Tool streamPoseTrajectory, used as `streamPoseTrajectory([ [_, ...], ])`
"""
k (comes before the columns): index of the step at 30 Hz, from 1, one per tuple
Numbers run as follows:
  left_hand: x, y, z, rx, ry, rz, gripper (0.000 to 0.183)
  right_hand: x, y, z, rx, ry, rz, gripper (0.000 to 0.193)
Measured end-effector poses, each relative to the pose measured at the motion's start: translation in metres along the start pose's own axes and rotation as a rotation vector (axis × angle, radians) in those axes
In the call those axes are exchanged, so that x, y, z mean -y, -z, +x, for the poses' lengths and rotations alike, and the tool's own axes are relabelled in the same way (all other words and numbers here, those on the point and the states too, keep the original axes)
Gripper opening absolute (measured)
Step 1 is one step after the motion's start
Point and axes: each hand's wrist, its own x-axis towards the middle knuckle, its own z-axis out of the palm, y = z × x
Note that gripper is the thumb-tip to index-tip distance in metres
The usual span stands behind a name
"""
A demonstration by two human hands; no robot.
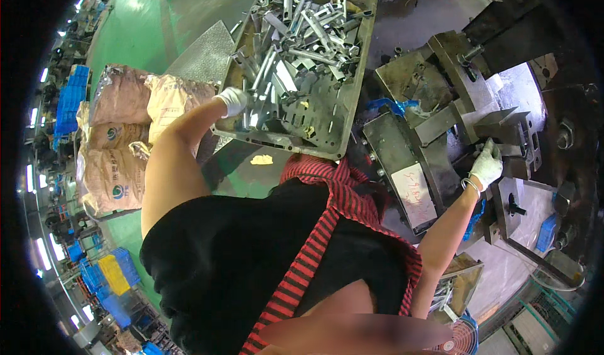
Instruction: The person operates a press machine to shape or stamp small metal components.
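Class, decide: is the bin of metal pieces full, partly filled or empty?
The bin is partly filled: metal pieces crowd its far end; its bottom shows at near right.

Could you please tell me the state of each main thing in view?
Left hand: gloved, at the tray's left edge, grip unclear.
Right hand: gloved, at the metal fixture, grip unclear.
Tray: open-topped, partly filled.
Metal parts: loose, jumbled.
Sacks: bulging, stacked.
White card: written on.
Fan: cannot tell whether running.

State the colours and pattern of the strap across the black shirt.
The strap is red and black, striped; the head view shows it.
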Motion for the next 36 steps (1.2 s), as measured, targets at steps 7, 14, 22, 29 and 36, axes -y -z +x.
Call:
streamPoseTrajectory([
  [7,-0.032,-0.047,0.041,0.200,0.031,0.411,0.024,-0.010,-0.008,0.004,0.008,-0.087,0.156,0.036],
  [14,-0.028,0.030,0.024,0.120,-0.035,0.255,0.024,-0.001,-0.006,0.001,-0.048,-0.045,-0.201,0.041],
  [22,-0.045,0.192,0.036,-0.163,0.051,-1.332,0.029,-0.006,0.002,-0.017,-0.164,-0.075,0.175,0.032],
  [29,-0.188,0.283,0.046,-0.074,-0.364,-1.678,0.036,0.024,0.016,-0.014,0.144,-0.434,0.486,0.043],
  [36,-0.333,0.375,0.103,-0.659,-0.716,-1.175,0.045,-0.036,0.060,-0.044,-0.155,-0.366,0.421,0.026],
])
